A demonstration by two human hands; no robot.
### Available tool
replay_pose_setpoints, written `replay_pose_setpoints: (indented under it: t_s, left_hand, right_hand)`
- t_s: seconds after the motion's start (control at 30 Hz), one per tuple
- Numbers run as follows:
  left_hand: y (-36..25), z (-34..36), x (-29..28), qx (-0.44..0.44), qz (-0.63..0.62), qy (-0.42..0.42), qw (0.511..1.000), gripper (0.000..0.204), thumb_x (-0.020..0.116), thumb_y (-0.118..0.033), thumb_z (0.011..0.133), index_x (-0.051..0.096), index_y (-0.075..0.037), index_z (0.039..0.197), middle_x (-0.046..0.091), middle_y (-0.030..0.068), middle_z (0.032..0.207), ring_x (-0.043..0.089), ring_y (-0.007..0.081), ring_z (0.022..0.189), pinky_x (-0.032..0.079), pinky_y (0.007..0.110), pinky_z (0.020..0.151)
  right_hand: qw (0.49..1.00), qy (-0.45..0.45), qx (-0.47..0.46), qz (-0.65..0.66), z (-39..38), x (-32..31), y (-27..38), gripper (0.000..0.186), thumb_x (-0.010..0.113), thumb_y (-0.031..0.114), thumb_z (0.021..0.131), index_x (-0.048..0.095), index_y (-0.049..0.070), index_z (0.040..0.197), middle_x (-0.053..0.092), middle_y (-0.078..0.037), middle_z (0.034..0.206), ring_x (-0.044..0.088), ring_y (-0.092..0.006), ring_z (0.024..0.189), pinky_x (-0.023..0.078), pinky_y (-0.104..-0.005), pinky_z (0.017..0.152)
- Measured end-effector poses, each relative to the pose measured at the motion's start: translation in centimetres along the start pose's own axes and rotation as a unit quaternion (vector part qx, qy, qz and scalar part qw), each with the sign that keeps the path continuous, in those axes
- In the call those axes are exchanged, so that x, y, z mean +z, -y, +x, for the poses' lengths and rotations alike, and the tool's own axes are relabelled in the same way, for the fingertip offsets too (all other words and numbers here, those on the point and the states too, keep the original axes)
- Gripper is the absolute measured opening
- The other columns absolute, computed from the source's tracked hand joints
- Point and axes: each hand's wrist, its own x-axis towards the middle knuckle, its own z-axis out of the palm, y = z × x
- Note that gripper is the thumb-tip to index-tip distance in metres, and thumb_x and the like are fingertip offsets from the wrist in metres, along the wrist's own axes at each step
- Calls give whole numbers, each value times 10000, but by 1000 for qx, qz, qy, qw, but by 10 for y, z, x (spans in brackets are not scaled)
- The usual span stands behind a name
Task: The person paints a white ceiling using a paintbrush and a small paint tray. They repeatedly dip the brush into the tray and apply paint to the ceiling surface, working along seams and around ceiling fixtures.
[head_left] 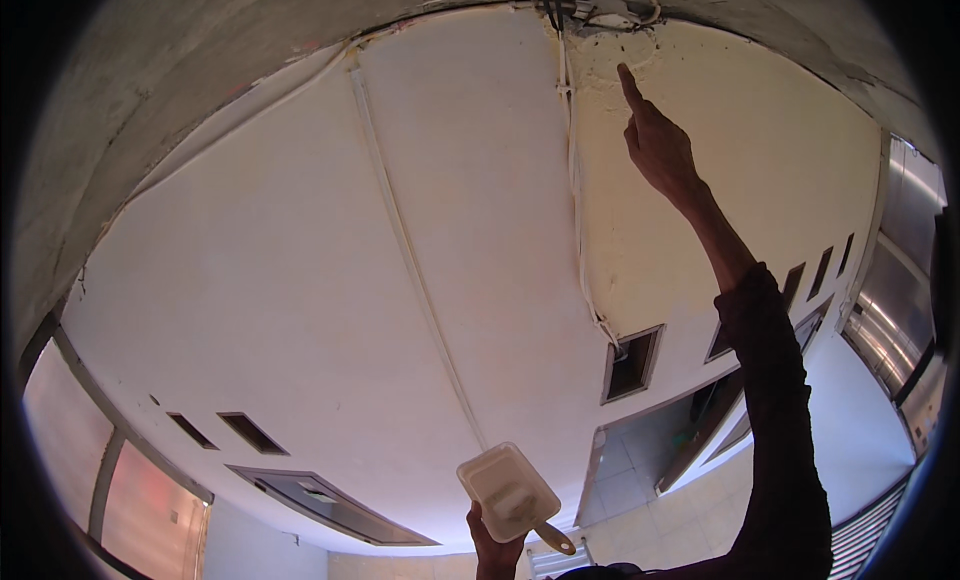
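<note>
Low in the view, my left hand (496, 548) grips a shallow white plastic tray (472, 472) by its side and underside. White material lies in the tray, and a paintbrush (553, 538) rests there with its pale, holed handle sticking out over the rim. My right arm reaches high to the right. At its end my right hand (661, 148) stretches its index finger toward a rough, patched area (615, 55) at the top of the cream wall (740, 150). The other fingers look curled, and I see nothing in that hand. Whether the fingertip touches the wall, I cannot tell.
White cables (573, 170) run down the wall beside the patch to a small opening (633, 365). A pale conduit (400, 230) descends farther left. Bare grey concrete (230, 40) borders the top. A doorway (650, 445) stands below right; a window (330, 502) is below left.
</note>
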Motion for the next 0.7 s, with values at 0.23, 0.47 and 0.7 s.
replay_pose_setpoints:
  t_s: [0.23, 0.47, 0.7]
  left_hand:
    - [-2, -13, -9, 40, 27, -9, 999, 616, 460, -582, 955, 482, -138, 1381, 574, 87, 1246, 580, 267, 1128, 522, 491, 887]
    - [-4, -16, -7, 54, 25, -34, 998, 606, 469, -574, 953, 488, -128, 1363, 575, 87, 1232, 579, 260, 1125, 520, 489, 885]
    - [-6, -15, -1, 182, 400, 4, 898, 600, 465, -558, 958, 486, -111, 1358, 584, 91, 1213, 593, 249, 1099, 528, 470, 877]
  right_hand:
    - [979, 63, -42, -189, 72, 42, -18, 883, 588, 61, 847, 134, 169, 1596, 657, -82, 670, 644, -243, 549, 517, -397, 487]
    - [964, 98, 128, -210, 56, 37, -14, 901, 627, 136, 817, 159, 85, 1585, 678, -73, 661, 662, -202, 538, 501, -393, 436]
    - [966, 80, 57, -238, 64, 43, -47, 909, 592, 144, 824, 103, 60, 1586, 688, -97, 675, 679, -233, 561, 528, -402, 484]
